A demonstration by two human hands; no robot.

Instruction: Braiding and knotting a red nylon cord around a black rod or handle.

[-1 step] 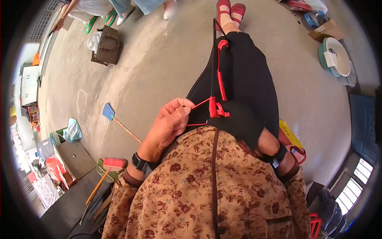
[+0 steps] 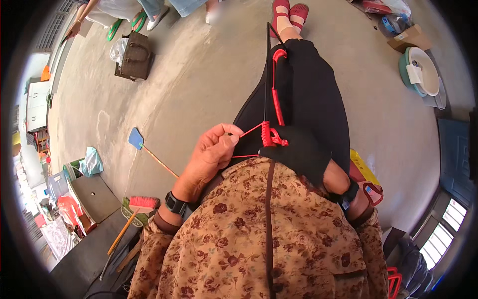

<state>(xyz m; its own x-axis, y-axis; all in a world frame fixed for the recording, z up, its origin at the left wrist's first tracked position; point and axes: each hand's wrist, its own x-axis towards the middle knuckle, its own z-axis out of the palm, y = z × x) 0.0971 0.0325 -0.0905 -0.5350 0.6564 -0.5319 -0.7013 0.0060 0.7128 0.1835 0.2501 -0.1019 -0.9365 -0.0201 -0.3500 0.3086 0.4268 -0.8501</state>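
Note:
My left hand (image 2: 214, 149) pinches a thin red cord (image 2: 251, 130) between thumb and fingertips. The cord runs taut to a tight coil around the lower end of a narrow black wire frame (image 2: 267, 84). More red wrapping covers parts of the frame's other side, and a small red loop (image 2: 280, 141) sits beside the coil. My right hand (image 2: 301, 154) is under a black covering, perhaps a glove, so its fingers do not show. The frame's lower end goes into that black covering, which grips it. A second stretch of red cord passes below my left hand toward the black covering.
On the left are a fly swatter (image 2: 136, 138), a red brush (image 2: 142, 203) and a dark bench (image 2: 74, 269). A brown handbag (image 2: 135, 57) stands farther off, near other people's feet. Basins (image 2: 423, 72) and a cardboard box (image 2: 411, 38) are at far right, a yellow-red bag (image 2: 366, 169) nearer.

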